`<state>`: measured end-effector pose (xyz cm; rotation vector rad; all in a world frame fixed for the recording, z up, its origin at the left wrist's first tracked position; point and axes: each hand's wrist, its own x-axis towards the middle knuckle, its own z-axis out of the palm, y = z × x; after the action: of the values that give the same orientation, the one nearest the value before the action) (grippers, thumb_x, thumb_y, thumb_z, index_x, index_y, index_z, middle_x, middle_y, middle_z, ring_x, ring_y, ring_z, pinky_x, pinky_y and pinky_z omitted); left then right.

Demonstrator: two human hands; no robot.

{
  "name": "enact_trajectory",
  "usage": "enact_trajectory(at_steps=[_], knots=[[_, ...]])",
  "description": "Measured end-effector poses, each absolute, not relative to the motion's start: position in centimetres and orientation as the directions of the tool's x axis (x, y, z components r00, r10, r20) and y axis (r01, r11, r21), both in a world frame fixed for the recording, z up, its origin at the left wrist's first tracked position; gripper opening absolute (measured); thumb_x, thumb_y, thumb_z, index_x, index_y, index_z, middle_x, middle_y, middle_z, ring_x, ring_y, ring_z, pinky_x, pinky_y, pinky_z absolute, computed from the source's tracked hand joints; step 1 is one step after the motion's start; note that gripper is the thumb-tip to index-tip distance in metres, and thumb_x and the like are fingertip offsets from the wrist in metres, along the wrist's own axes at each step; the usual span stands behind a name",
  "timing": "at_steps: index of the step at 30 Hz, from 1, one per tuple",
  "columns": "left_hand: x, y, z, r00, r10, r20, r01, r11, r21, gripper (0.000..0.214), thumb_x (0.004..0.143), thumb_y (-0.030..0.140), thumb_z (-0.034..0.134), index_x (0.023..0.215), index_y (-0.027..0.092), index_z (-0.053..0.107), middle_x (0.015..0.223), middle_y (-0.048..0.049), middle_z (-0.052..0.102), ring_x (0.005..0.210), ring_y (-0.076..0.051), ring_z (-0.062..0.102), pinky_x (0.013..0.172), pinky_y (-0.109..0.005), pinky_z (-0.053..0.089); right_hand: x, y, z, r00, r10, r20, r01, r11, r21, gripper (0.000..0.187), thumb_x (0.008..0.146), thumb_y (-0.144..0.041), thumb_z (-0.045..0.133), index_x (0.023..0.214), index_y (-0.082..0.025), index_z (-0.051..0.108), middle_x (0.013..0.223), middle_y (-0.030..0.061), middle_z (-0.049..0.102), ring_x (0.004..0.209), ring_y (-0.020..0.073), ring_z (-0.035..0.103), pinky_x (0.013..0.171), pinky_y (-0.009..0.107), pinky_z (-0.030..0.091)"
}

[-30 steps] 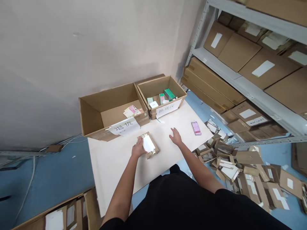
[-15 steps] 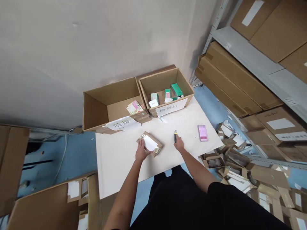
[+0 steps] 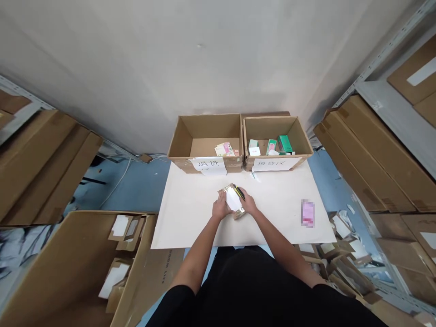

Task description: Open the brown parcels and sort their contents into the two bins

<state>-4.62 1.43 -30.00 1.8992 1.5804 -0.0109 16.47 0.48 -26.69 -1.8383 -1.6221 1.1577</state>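
A small parcel [image 3: 233, 200], wrapped in brown paper and shiny tape with a white label on top, lies on the white board [image 3: 190, 218]. My left hand [image 3: 221, 205] grips its near left side. My right hand [image 3: 247, 201] presses against its right side and holds a black and yellow utility knife [image 3: 239, 192], whose tip lies over the label. The hands hide part of the parcel's edges.
Two open cardboard boxes stand at the board's far edge, the left box [image 3: 204, 136] holding printed cards and the right box [image 3: 277, 136] holding small packaged goods. A pixelated pink item [image 3: 308, 213] lies on the board. Torn cardboard [image 3: 344, 263] litters the floor.
My view has swung left to face the boxes squarely. My right hand has brought the knife from the board onto the parcel, and the parcel now lies between both hands.
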Motion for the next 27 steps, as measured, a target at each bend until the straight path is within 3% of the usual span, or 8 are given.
enact_trajectory(at_steps=[3,7,11,16,20,27], knots=[[-4.3,0.9,-29.5,0.203,0.894,-0.399,0.907,-0.018,0.421,0.139,0.068,0.055,0.092,0.171,0.026,0.002,0.178,-0.0153,0.011,0.165,-0.034,0.007,0.128,-0.047,0.028,12.9,2.1,-25.5,-0.125,0.95,-0.287,0.713,-0.115,-0.691,0.061,0.101,-0.016,0.046,0.16,-0.03,0.043,0.149,0.0028,0.063,0.131,0.0221,0.062,0.112,0.033,0.047],[-4.1,0.6,-29.1,0.183,0.872,-0.454,0.89,0.049,0.453,0.141,0.067,0.054,0.091,0.171,0.026,-0.001,0.178,-0.0145,0.012,0.165,-0.037,0.004,0.125,-0.05,0.032,10.7,2.4,-25.3,-0.098,0.908,-0.408,0.878,-0.114,-0.465,0.061,0.101,-0.013,0.044,0.159,-0.028,0.045,0.136,0.0096,0.07,0.118,0.0254,0.069,0.101,0.034,0.049],[-4.5,0.5,-29.0,0.189,0.853,-0.486,0.875,0.077,0.478,0.14,0.068,0.056,0.089,0.171,0.029,-0.002,0.179,-0.0111,0.012,0.163,-0.043,0.006,0.121,-0.054,0.037,10.4,1.2,-25.0,-0.053,0.873,-0.485,0.945,-0.113,-0.306,0.069,0.096,-0.018,0.058,0.162,-0.03,0.04,0.126,0.0115,0.072,0.111,0.0274,0.071,0.092,0.033,0.049],[-5.1,0.4,-29.4,0.203,0.881,-0.428,0.867,0.041,0.496,0.13,0.073,0.066,0.081,0.171,0.032,0.002,0.18,-0.0069,0.009,0.162,-0.047,0.007,0.122,-0.056,0.035,11.7,-1.0,-23.6,-0.018,0.835,-0.55,0.965,-0.129,-0.227,0.081,0.085,-0.028,0.078,0.158,-0.031,0.045,0.125,0.0117,0.072,0.115,0.0315,0.07,0.089,0.034,0.049],[-5.0,0.3,-29.7,0.192,0.893,-0.407,0.86,0.046,0.508,0.13,0.072,0.069,0.081,0.171,0.034,0.004,0.18,-0.0041,0.01,0.162,-0.047,0.001,0.125,-0.06,0.029,14.0,-4.2,-22.6,0.052,0.774,-0.632,0.963,-0.206,-0.173,0.063,0.085,-0.021,0.074,0.145,-0.034,0.06,0.12,0.0109,0.074,0.111,0.0328,0.071,0.085,0.036,0.05],[-3.7,0.4,-29.7,0.236,0.872,-0.429,0.887,-0.013,0.462,0.129,0.072,0.068,0.079,0.172,0.03,0.006,0.18,-0.0055,0.005,0.161,-0.046,-0.017,0.128,-0.067,0.012,14.2,-7.9,-21.3,0.119,0.721,-0.682,0.972,-0.226,-0.069,0.065,0.083,-0.011,0.065,0.144,-0.033,0.06,0.122,0.0113,0.073,0.112,0.0329,0.07,0.082,0.037,0.052]])
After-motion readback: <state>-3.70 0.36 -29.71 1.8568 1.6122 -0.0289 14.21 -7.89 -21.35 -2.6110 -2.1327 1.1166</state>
